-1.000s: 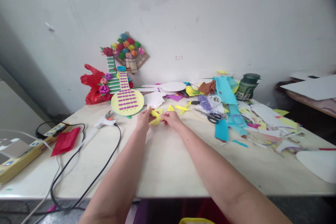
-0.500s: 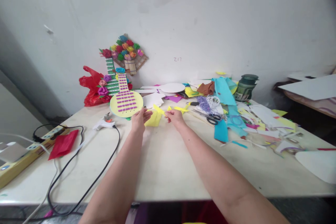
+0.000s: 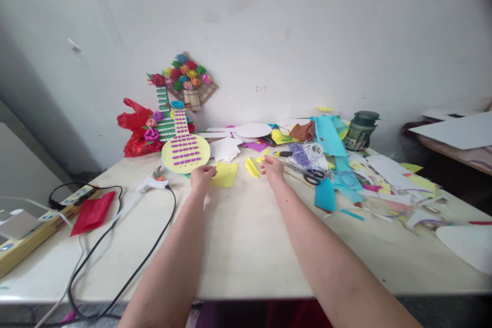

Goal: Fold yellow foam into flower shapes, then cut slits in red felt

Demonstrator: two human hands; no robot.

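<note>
A yellow crepe-paper sheet [image 3: 225, 175] lies on the table, with the closed fingers of my left hand [image 3: 202, 178] pinching its left edge. My right hand [image 3: 273, 169] is at a short folded yellow paper strip [image 3: 252, 167], its fingertips just right of the strip and slightly apart. I see nothing between those fingers. Left of my left hand, a yellow round-bodied craft instrument with purple bars [image 3: 185, 154] leans upright.
A glue gun [image 3: 154, 182] with a black cord, a red paper packet [image 3: 93, 212] and a power strip [image 3: 23, 241] are at left. Scissors [image 3: 313, 177], purple yarn [image 3: 302, 155], blue paper [image 3: 325, 195], scraps and a green bottle [image 3: 362, 130] crowd the right side.
My right hand has moved right, away from the yellow strip it pinched, which lies on the table. My left hand's fingers have closed at the yellow sheet's edge.
</note>
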